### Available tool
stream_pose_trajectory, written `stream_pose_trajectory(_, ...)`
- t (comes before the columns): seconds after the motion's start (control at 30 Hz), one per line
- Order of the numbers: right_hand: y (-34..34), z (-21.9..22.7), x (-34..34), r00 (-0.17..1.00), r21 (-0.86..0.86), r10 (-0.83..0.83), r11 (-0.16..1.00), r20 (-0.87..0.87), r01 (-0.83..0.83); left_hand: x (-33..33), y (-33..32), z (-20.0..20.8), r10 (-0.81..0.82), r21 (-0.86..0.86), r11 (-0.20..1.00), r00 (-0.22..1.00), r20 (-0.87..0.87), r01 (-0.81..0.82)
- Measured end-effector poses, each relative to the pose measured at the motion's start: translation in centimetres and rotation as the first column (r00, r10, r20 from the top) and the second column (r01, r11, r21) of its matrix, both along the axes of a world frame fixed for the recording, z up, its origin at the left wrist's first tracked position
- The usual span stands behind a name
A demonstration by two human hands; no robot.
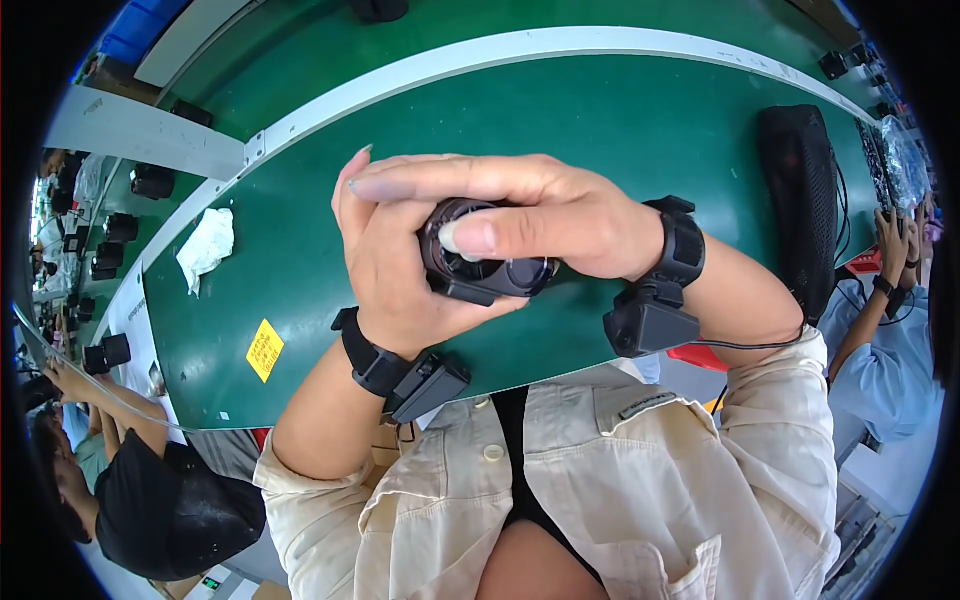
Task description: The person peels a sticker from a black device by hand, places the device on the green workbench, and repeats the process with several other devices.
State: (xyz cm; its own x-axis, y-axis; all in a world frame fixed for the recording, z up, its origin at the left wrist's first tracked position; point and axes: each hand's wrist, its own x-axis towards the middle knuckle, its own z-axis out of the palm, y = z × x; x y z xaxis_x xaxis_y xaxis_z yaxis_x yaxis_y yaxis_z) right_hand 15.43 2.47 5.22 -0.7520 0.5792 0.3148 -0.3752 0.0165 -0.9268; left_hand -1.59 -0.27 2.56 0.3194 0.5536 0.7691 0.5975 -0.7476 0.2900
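Observation:
A small black rounded device [467, 289] with a glossy shell and a round opening is held above the green table. My left hand [385, 250] is closed around its left side and underside. From the right, my right hand [560, 215] grips it too, its thumb pressed onto the round opening. The fingers of that hand reach over the far side and lie across my left hand. What kind of device it is, I cannot tell, since both hands cover much of it. Each wrist wears a black strap with a boxy module.
On the green table [620, 120] lie a crumpled white cloth [207, 248] and a yellow label [265, 350]. A long black mesh-covered object [797, 190] lies at the right. A white rail [500, 48] crosses the far side. Co-workers sit on both sides; several black devices stand at the left.

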Motion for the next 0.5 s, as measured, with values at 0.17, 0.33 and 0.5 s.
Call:
stream_pose_trajectory(0.17,-0.6,-0.1,-0.2,1.0,-0.057,-0.02,0.998,0.0,0.02,0.0,-0.2,-0.5,-0.05,-0.031,0.998,0.995,0.087,0.053)
stream_pose_trajectory(0.33,-1.6,-0.4,-0.7,0.993,-0.224,-0.103,0.971,-0.058,0.088,0.4,0.4,-0.6,-0.095,-0.036,0.994,0.981,0.169,0.102)
stream_pose_trajectory(0.5,-1.6,-0.1,-0.4,0.994,-0.193,-0.099,0.977,-0.052,0.088,0.7,-0.2,0.8,-0.069,-0.021,0.997,0.987,0.147,0.073)
